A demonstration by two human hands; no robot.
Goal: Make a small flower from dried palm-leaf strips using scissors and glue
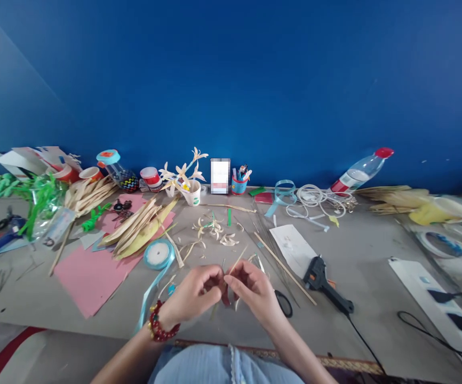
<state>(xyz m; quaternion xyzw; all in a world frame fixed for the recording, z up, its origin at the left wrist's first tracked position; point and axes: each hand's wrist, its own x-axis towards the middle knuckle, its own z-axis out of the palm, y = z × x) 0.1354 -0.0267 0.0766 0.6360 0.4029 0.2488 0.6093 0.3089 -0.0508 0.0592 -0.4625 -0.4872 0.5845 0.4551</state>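
My left hand (194, 293), with a red bead bracelet (161, 325) at its wrist, is closed in a pinch near the table's front edge. Close against it, my right hand (253, 288) pinches a thin pale strip (239, 257) that points up and away. What the left fingertips hold is too small to make out. Just beyond the hands lie curled pale husk pieces (213, 226). A roll of light blue ribbon (159, 254) is to the left, its loose end running toward the front edge. Black scissor handles (283, 304) show partly beside my right wrist.
Pink paper (90, 277) and dried husks (135, 229) lie left. A cup with husk flowers (193, 193) and a pen holder (239, 184) stand at the back. Right are a glue gun (327, 285), a tilted bottle (361, 170), white cable (311, 197) and a power strip (431, 293).
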